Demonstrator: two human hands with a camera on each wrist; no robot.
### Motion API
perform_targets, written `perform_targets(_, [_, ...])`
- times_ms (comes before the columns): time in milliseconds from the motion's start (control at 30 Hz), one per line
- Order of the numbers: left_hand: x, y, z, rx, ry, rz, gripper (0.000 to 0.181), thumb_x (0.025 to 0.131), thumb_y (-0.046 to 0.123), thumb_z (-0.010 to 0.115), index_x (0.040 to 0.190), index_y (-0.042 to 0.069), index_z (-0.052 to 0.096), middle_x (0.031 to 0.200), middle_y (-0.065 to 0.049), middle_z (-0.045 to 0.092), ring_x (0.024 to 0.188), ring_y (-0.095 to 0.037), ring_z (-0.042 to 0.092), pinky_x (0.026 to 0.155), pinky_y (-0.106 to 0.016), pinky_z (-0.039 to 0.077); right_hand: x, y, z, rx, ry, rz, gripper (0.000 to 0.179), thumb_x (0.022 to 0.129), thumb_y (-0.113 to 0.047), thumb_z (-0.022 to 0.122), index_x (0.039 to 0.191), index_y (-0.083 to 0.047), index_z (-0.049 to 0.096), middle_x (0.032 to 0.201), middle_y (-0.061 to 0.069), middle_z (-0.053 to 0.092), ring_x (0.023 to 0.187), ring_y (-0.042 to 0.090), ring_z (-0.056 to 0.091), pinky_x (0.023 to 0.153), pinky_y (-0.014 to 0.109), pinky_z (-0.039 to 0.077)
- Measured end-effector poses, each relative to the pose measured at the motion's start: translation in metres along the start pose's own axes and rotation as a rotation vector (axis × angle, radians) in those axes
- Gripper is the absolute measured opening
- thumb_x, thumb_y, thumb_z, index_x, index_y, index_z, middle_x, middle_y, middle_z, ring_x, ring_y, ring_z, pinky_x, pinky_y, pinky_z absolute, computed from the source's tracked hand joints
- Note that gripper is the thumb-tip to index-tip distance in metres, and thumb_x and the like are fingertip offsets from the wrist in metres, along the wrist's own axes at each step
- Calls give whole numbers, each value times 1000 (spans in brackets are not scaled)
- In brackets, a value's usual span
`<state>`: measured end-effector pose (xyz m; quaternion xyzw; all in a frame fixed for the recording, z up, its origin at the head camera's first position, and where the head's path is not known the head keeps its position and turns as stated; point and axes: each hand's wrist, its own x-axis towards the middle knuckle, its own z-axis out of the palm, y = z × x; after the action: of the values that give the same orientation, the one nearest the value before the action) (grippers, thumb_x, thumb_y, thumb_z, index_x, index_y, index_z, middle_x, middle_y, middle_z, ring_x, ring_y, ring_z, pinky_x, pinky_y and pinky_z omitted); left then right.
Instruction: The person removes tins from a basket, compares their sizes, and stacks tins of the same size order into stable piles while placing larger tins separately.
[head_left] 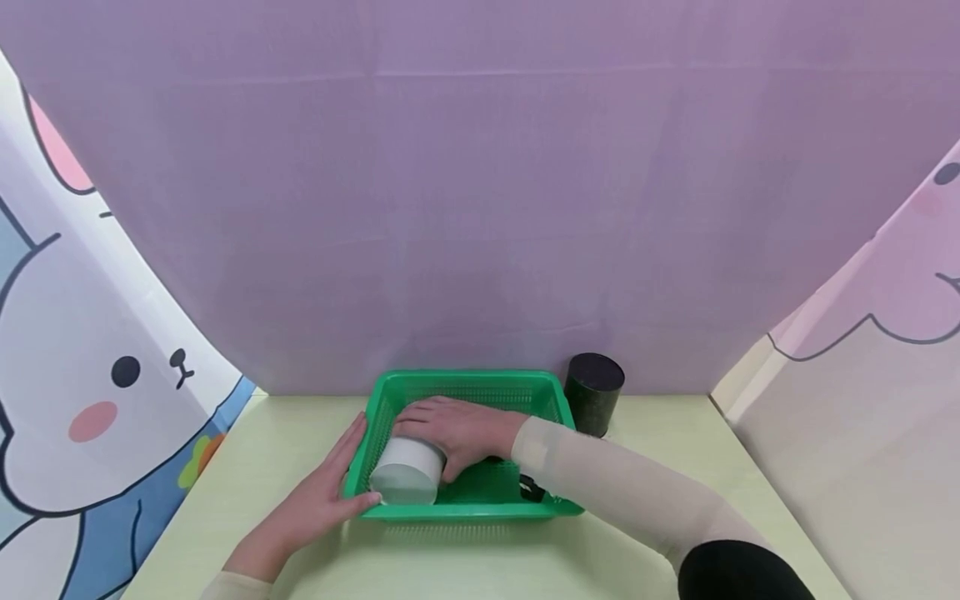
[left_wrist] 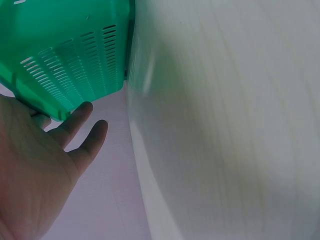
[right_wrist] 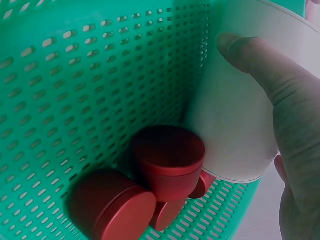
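A green plastic basket (head_left: 510, 510) stands on the table, seen from outside in the left wrist view. My left hand (head_left: 330, 492) lies along its left wall, fingers fairly straight, thumb at the near left corner. Inside, at the left end, my right hand (head_left: 457, 429) grips a white cylindrical canister (head_left: 408, 471), which leans in the basket; its thumb presses the canister's side in the right wrist view. Several dark red round tins, among them an upper tin (right_wrist: 170, 160) and a tipped tin (right_wrist: 112, 205), lie beside the canister. The right hand's other fingers are mostly hidden.
A black cylinder (head_left: 594, 392) stands just behind the basket's right end. Something small and black (head_left: 531, 487) shows inside the basket under the right forearm. A purple cloth backdrop (head_left: 480, 208) hangs behind the pale table (head_left: 660, 450), with printed cartoon panels at both sides.
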<state>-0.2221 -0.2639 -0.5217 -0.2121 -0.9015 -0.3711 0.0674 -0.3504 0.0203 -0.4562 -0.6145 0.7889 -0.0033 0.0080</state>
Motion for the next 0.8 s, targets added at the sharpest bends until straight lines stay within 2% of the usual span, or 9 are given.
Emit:
perform_targets(367, [-1,2,-1,11,2,13,111,100,44,82,179,13,12,186,-7,9,162,-53,25,114,-75,42,2,2,2,11,22,-1,100,85,-58,93,166,-29,43,166,-11,47,157,14,39,132,35,27])
perform_targets(633, [-1,0,-1,11,-8,-7,111,101,46,81,180,15,10,186,-12,10,163,-50,25,115,-74,42,3,-5,-1,-92,-7,-42,102,86,-54,94,170,-37,38,164,-6,46,154,17,41,132,38,28])
perform_targets(800, [0,2,-1,3,-8,-2,110,101,45,81,179,14,10,185,-15,11,162,-53,25,112,-76,44,5,-11,0,-165,-30,-67,103,86,-51,95,170,-35,37,169,-6,43,160,19,34,134,40,22])
